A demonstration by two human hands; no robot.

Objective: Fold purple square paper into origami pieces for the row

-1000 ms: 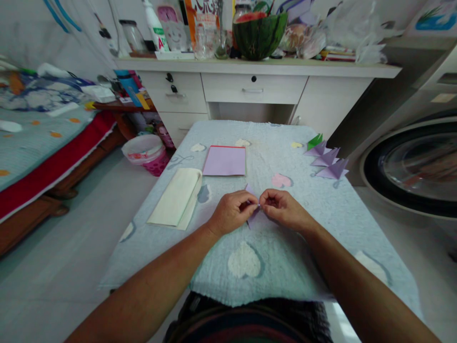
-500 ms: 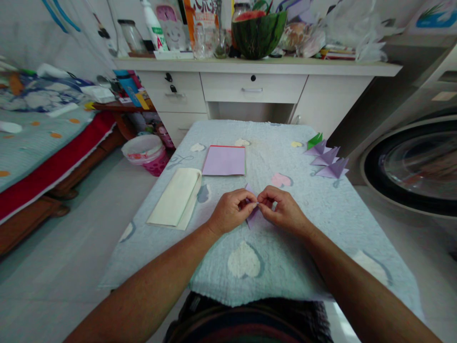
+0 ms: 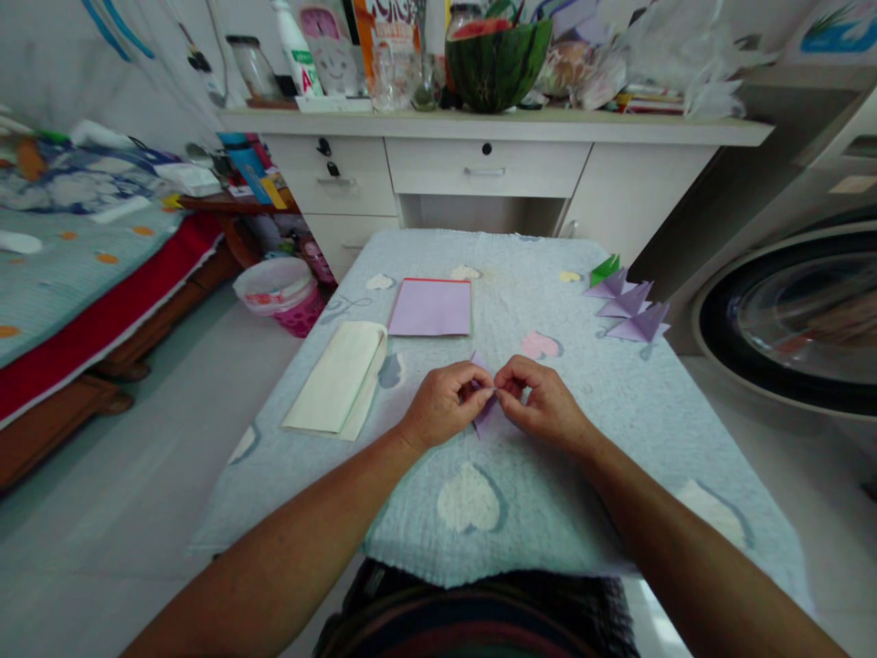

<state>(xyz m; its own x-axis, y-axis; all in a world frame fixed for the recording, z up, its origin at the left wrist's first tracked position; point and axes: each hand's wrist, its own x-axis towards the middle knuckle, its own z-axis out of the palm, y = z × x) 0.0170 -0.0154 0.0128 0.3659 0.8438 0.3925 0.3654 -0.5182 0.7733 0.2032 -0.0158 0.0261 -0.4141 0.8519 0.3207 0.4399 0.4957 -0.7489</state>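
Between my hands is a piece of folded purple paper (image 3: 486, 419), mostly covered by my fingers. My left hand (image 3: 449, 400) pinches it from the left, thumb against forefinger. From the right, my right hand (image 3: 538, 397) pinches the same paper, and the fingertips of both hands nearly meet. Beyond my hands lies a stack of square paper (image 3: 431, 308), purple on top with a red edge showing at the back. At the far right of the table stand several folded paper cranes or similar pointed shapes (image 3: 637, 322), purple, with a green one (image 3: 605, 270) behind.
A folded cream cloth or paper (image 3: 335, 379) lies left on the heart-patterned tablecloth (image 3: 548, 512). Behind the table, a white cabinet (image 3: 480, 169) carries a cut watermelon (image 3: 499, 68), bottles and bags. A pink bin (image 3: 280, 297) stands left, a washing machine (image 3: 787, 311) right.
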